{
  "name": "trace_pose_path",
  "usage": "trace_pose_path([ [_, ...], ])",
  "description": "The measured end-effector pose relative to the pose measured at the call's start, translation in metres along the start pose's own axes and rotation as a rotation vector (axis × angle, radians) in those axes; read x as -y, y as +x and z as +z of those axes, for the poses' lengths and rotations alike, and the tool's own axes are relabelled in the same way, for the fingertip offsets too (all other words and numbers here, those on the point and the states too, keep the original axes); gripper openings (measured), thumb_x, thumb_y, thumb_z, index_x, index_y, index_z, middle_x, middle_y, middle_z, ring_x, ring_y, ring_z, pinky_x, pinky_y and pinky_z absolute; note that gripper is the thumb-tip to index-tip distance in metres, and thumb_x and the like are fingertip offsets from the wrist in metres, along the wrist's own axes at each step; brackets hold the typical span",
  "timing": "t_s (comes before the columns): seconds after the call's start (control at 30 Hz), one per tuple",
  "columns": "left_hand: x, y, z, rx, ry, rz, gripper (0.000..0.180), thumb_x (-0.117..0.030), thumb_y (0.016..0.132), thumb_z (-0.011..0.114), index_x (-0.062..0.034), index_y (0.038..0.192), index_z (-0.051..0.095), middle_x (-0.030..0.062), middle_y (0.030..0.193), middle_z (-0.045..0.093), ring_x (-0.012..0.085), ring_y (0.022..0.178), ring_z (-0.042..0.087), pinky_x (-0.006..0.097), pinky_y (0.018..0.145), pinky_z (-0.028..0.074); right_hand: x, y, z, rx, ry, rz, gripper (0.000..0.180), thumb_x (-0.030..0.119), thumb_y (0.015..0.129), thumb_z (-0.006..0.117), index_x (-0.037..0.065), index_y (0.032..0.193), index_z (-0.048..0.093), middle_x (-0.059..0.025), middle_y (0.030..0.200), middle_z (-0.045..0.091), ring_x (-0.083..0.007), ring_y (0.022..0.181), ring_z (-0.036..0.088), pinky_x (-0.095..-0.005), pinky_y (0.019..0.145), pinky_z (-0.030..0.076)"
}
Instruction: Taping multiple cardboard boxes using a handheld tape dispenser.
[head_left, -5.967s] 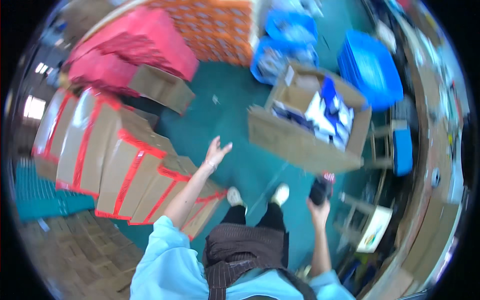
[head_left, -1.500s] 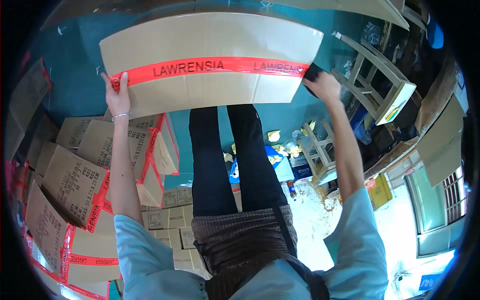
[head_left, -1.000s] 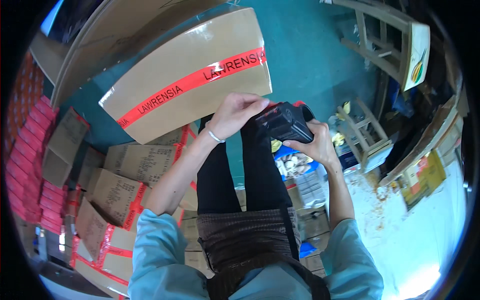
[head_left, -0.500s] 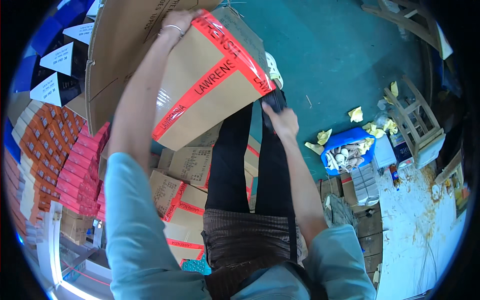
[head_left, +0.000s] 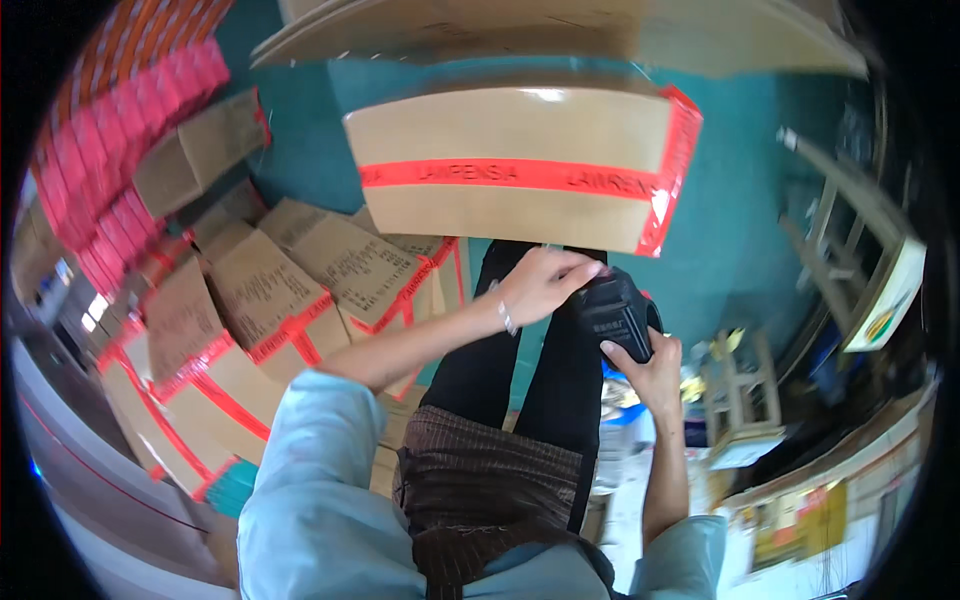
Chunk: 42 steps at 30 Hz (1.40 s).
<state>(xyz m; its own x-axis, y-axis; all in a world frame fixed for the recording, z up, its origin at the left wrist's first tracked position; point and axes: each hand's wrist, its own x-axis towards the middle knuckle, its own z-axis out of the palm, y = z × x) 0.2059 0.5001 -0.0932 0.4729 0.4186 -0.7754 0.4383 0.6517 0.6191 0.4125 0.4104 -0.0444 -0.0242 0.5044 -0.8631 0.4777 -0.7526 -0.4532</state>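
My right hand (head_left: 650, 368) is wrapped round a black tape dispenser (head_left: 608, 318) in front of my right thigh. My left hand (head_left: 540, 288), with a bracelet at the wrist, reaches across to the dispenser's far end. Its thumb and fingers are closed together there, and what they pinch is too small to make out. Just beyond both hands is a brown carton (head_left: 500, 205), with red printed tape along its near side and over its right end. Neither hand touches this carton.
Several taped cartons (head_left: 270, 280) are stacked at my left, with pink boxes (head_left: 130, 140) behind them. A large cardboard sheet (head_left: 560, 35) spans the far edge. Wooden stools (head_left: 745, 390) stand at the right, near a cluttered white surface (head_left: 735, 555).
My left hand has let go of the carton's corner and come over to the tape dispenser. The dispenser has come away from the carton's right end. The view has turned.
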Motion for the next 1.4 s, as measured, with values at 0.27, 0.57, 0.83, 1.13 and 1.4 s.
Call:
trace_pose_path([
  [0.27,0.053,-0.197,-0.120,-0.816,-0.901,0.116,0.020,-0.010,0.088,0.064,0.0017,0.103,0.066,0.0071,0.095,0.068,0.0130,0.084,0.064,0.028,0.077,0.052,0.303,0.132,0.057,0.610,-1.064,-0.969,0.048,0.044,0.059,0.081,0.001,0.076,0.067,-0.0169,0.068,0.061,-0.0326,0.066,0.060,-0.0415,0.064,0.048],
  [0.57,0.308,-0.048,-0.129,-1.107,-1.964,-0.402,0.042,-0.035,0.090,0.061,-0.0120,0.123,0.054,0.0097,0.129,0.053,0.0260,0.119,0.050,0.054,0.098,0.038,0.424,0.284,0.263,0.231,-2.193,-0.897,0.048,0.048,0.069,0.073,0.004,0.088,0.068,-0.0168,0.082,0.068,-0.0328,0.082,0.066,-0.0412,0.072,0.053],
  [0.83,0.311,-0.024,-0.153,-1.993,-0.967,-0.481,0.046,-0.034,0.092,0.052,-0.0041,0.128,0.051,0.0176,0.137,0.046,0.0360,0.129,0.039,0.050,0.105,0.033,0.285,0.263,0.177,-0.332,-1.106,-0.547,0.058,0.054,0.078,0.065,-0.002,0.094,0.069,-0.0203,0.083,0.068,-0.0327,0.080,0.068,-0.0398,0.074,0.051],
  [1.13,0.215,-0.017,-0.207,-1.193,-0.096,0.064,0.066,-0.049,0.073,0.071,-0.0076,0.122,0.057,0.0169,0.119,0.059,0.0351,0.108,0.057,0.043,0.088,0.047,-0.026,0.187,-0.048,-1.013,0.104,0.400,0.073,0.050,0.065,0.080,-0.003,0.112,0.060,-0.0137,0.103,0.067,-0.0269,0.089,0.066,-0.0380,0.077,0.055],
  [1.4,0.106,-0.179,-0.217,-1.429,0.234,0.152,0.061,-0.036,0.069,0.077,-0.0075,0.119,0.060,0.0125,0.111,0.064,0.0303,0.099,0.060,0.037,0.086,0.049,-0.014,0.106,0.024,0.003,0.951,0.234,0.040,0.034,0.091,0.058,0.008,0.122,0.053,-0.0079,0.113,0.062,-0.0216,0.099,0.059,-0.0414,0.088,0.050],
])
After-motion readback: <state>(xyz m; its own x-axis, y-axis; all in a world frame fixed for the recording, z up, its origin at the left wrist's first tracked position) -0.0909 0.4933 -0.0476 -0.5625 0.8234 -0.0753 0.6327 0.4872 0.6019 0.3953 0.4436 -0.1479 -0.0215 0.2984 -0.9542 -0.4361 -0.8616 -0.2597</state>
